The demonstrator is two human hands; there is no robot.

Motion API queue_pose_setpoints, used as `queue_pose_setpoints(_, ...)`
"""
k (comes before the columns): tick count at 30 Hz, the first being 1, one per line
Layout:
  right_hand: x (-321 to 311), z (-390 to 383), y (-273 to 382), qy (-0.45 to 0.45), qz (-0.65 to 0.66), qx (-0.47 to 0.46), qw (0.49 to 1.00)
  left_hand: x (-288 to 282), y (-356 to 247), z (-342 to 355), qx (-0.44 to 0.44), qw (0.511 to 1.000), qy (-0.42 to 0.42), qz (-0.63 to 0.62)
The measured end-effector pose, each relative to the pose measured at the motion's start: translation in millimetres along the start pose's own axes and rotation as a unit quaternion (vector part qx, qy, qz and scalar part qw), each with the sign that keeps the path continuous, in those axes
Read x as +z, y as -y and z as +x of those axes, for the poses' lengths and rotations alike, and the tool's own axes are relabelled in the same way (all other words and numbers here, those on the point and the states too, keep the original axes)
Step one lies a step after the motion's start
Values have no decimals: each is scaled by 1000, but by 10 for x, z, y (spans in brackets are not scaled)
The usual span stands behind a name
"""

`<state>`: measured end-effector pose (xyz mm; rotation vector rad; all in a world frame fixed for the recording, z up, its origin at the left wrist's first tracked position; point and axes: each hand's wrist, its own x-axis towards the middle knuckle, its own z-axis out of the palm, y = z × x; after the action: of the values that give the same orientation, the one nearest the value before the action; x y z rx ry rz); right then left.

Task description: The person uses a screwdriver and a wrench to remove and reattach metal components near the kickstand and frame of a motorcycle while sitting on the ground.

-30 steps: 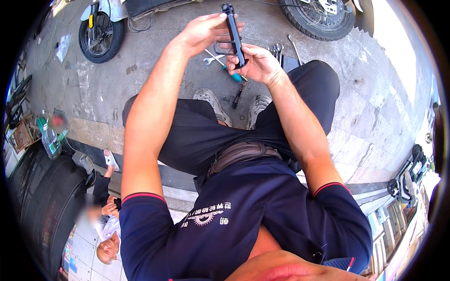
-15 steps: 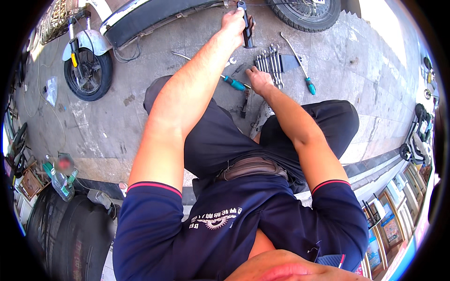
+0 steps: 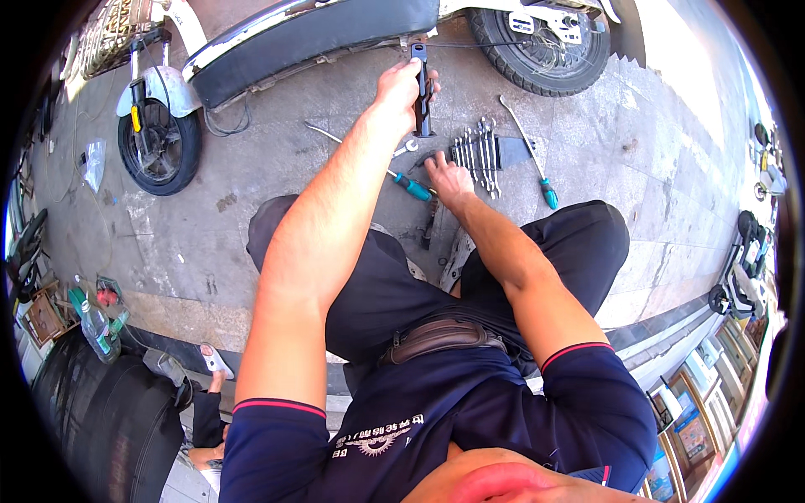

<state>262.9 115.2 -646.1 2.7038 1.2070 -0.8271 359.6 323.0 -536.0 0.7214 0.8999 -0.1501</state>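
At the far centre, just on the near side of a scooter [image 3: 314,52], the left hand [image 3: 401,89] is grasping a long black metal part [image 3: 422,102], its fingers curling around it. Nearer and slightly right, the right hand [image 3: 451,181] is sitting just left of a row of wrenches [image 3: 478,158]; whether its bent fingers are gripping anything, I cannot tell. On the ground, 2 teal handles [image 3: 413,188] are lying, 1 left of that hand, 1 right of the wrenches.
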Motion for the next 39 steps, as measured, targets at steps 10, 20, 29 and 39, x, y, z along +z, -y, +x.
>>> queue_pose_setpoints(10, 100, -138, -32, 68, 25, 26, 997, -75, 8, 84, -3, 1000, -5, 5)
queue_pose_setpoints(20, 180, -73, -154, 45, 114, 90, 988, -40, 28, 226, -17, 1000, -6, 13)
queue_pose_setpoints(29, -1792, 1131, -835, -191, 740, 164, 623, 56, -63, 269, 9, 1000, -4, -20)
queue_pose_setpoints(39, -2114, 1676, -950, -86, 701, 102, 701, -38, -65, 345, 15, 999, 25, -19)
